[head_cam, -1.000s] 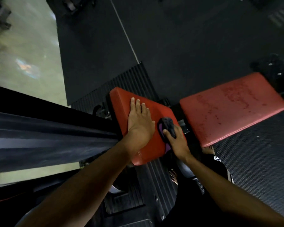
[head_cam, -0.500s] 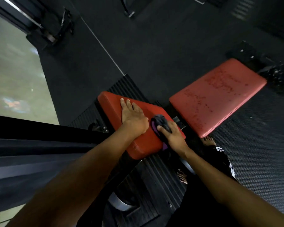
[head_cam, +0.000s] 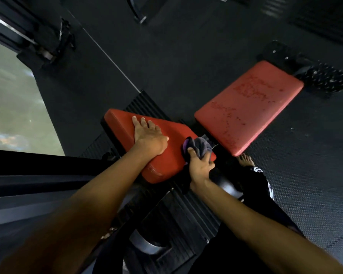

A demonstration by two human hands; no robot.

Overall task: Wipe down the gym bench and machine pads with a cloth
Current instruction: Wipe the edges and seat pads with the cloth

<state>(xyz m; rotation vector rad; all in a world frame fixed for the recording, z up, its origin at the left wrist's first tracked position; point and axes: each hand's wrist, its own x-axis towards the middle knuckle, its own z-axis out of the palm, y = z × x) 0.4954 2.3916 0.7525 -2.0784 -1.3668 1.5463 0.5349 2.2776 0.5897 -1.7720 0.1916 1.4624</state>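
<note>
Pale floor (head_cam: 14, 107) showed at the far left, beside black rubber matting (head_cam: 176, 56). A dark metal beam (head_cam: 38, 178) crossed the lower left. Next came the near red pad (head_cam: 117, 123), with the left hand (head_cam: 150, 138) pressed flat on its top, fingers straight and close together, holding nothing. At this pad's right corner was the cloth (head_cam: 201, 145), grey with a purple edge, bunched and touching the pad. The right hand (head_cam: 200, 168) gripped it from the near side, fingers curled into the fabric. Across a narrow gap sat the far red pad (head_cam: 249, 107), its surface scuffed and speckled. A bare foot (head_cam: 246, 161) stood on the matting near that pad's lower corner. A dark speckled object (head_cam: 325, 80), too blurred to name, lay at the far right.
</note>
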